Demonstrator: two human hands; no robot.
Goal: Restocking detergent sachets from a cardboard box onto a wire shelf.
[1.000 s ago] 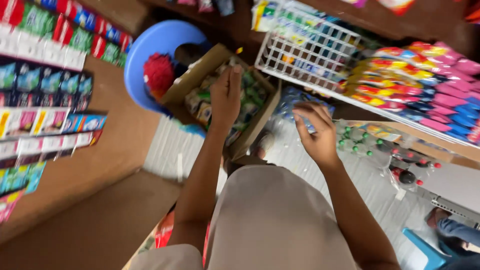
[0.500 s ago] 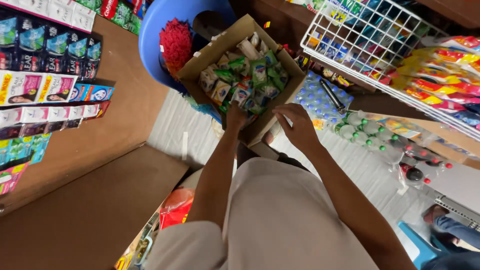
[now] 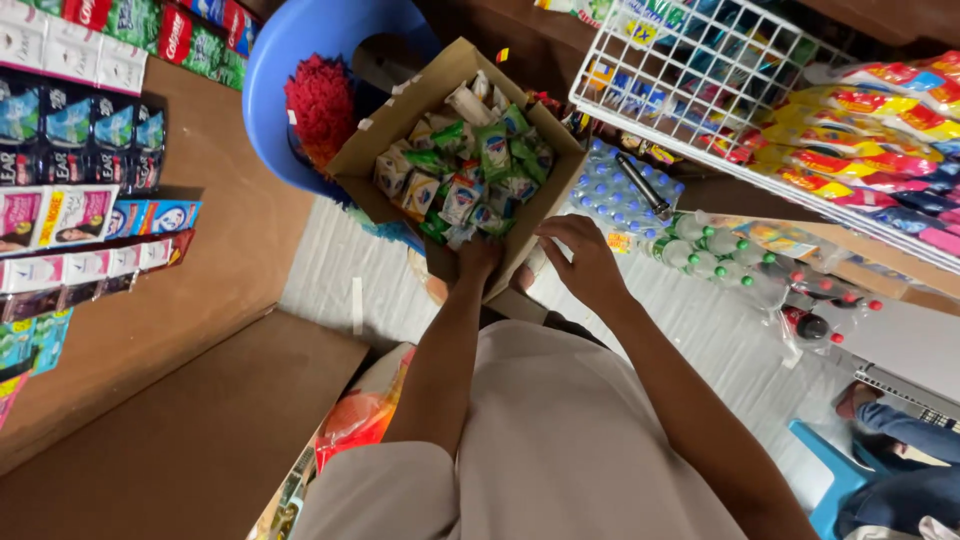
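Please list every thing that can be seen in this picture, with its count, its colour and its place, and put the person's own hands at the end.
cardboard box: one, brown, open, centre top, on the blue tub
small packets: many, mostly green and white, inside the box
plastic tub: one, blue, behind the box
fluffy item: one, red, in the tub
boxed goods: many, mixed colours, on the brown shelf at left
wire rack: one, white, top right
bright packets: many, red, yellow and pink, right of the rack
bottles: several wrapped packs, clear with blue, green or red caps, on the floor at right
left hand: at the box's near edge, among the packets
right hand: on the box's near corner
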